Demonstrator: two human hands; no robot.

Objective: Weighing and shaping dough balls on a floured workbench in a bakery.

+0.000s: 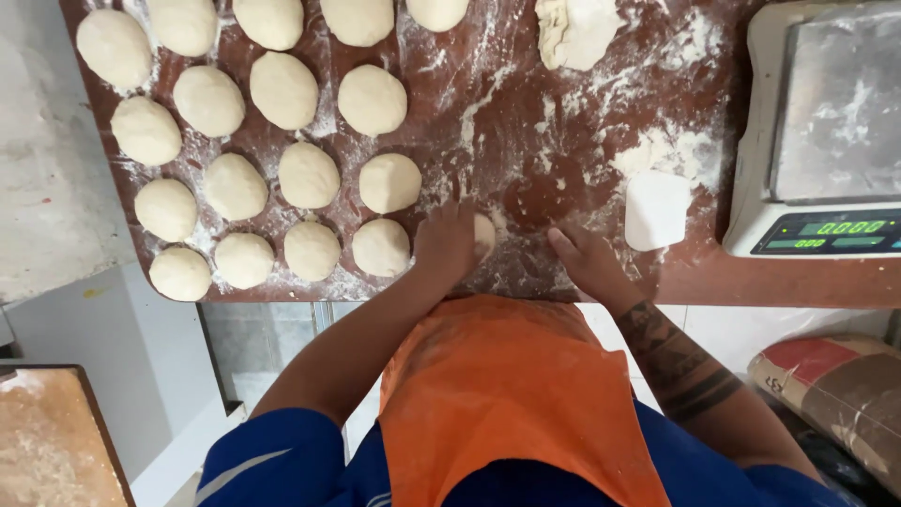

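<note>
Orange apron (511, 394) fills the near field, blue sleeves either side. From my remote seat I log the left hand (444, 242) cupped palm-down over a dough ball (483, 235), fingers curled around it; only the ball's right edge shows. That piece sits on the floured brown board (526, 178), at the right end of the front row of finished dough balls (272, 169). Right hand (587, 258) rests flat near the board's front edge, fingers loose, holding nothing. White plastic scraper (656, 208) lies just beside it; digital scale (821, 131) stands further right; an uncut dough lump (574, 30) sits at the far edge.

Risk note: the patch under the palms looks rubbed nearly bare of flour, so I judge the piece could stick and tear. Rolling drift leftward could press it into its neighbour (381, 247), fusing the two.
</note>
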